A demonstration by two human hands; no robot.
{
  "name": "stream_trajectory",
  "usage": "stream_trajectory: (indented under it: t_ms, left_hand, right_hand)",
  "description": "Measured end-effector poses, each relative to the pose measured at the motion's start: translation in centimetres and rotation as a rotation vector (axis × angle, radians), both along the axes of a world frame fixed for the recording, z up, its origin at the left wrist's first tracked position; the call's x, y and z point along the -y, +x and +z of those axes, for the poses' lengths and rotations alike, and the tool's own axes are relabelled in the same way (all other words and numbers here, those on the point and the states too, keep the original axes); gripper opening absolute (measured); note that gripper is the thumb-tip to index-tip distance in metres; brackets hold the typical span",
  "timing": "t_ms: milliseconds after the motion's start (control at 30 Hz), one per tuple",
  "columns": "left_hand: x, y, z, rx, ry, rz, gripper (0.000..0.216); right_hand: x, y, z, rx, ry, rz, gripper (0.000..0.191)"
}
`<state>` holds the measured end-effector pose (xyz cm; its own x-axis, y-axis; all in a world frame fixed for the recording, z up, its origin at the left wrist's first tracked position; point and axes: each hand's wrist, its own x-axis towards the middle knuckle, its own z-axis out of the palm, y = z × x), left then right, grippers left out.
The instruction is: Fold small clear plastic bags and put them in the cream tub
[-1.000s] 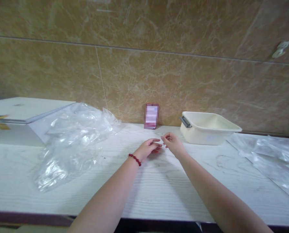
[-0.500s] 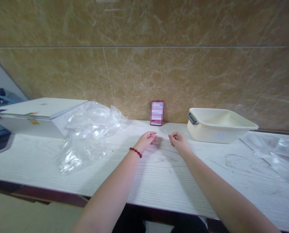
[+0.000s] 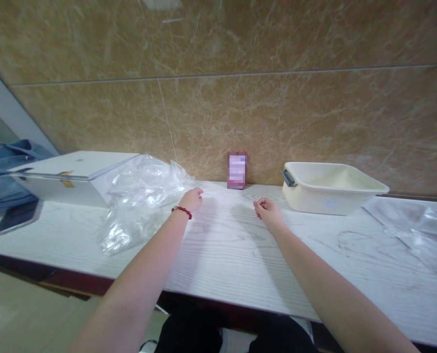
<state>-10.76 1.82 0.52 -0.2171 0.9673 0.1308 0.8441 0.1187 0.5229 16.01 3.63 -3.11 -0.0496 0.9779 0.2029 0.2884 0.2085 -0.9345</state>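
My left hand [image 3: 192, 198], with a red bead bracelet [image 3: 182, 211] on its wrist, hovers over the white table beside a crumpled clear plastic bag [image 3: 141, 189]. Its fingers are loosely bent and a little apart, and I see nothing in them. My right hand [image 3: 267, 212] is curled, thumb against the fingers, with nothing showing between them. It is just left of a cream plastic bin [image 3: 325, 203] with a grey handle clip [image 3: 289, 178]. A phone [image 3: 236, 170] with a blurred screen stands against the wall, between and beyond my hands.
The white wood-grain table [image 3: 218, 264] runs along a brown marbled wall [image 3: 218, 117]. A white box [image 3: 67, 184] is on the left, with a dark flat device [image 3: 18, 215] and blue fabric [image 3: 5, 181] near it. Clear plastic sheeting [image 3: 417, 235] lies at the right.
My left hand has moved left, away from my right hand and closer to the plastic bag. My right hand has stayed nearly in place. The view has tilted slightly.
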Motion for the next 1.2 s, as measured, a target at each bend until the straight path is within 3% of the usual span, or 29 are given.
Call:
stream_trajectory:
  t_ms: [300, 500, 667, 800, 1033, 1200]
  left_hand:
    - [3.2, -8.1, 2.2, -0.406, -0.140, 0.024, 0.044]
    - [4.1, -9.6, 3.1, -0.507, -0.204, 0.040, 0.021]
    - [3.6, -11.1, 4.4, -0.535, -0.160, 0.035, 0.023]
    - [3.1, -12.5, 6.4, -0.503, -0.058, 0.012, 0.028]
    - [3.2, -11.3, 11.3, -0.455, 0.192, 0.096, 0.033]
    - [3.2, -7.6, 12.9, -0.249, 0.274, 0.100, 0.032]
  right_hand:
    - [0.0, -0.2, -0.2, 0.010, -0.017, 0.037, 0.023]
    - [0.1, -0.3, -0.1, -0.026, -0.009, 0.053, 0.024]
    - [0.1, -0.2, 0.0, -0.061, -0.017, 0.058, 0.023]
    - [0.0, -0.2, -0.2, -0.053, -0.007, 0.055, 0.023]
    - [0.0, -0.3, -0.3, -0.002, 0.003, 0.056, 0.022]
    - [0.2, -0.3, 0.0, 0.031, 0.031, 0.054, 0.022]
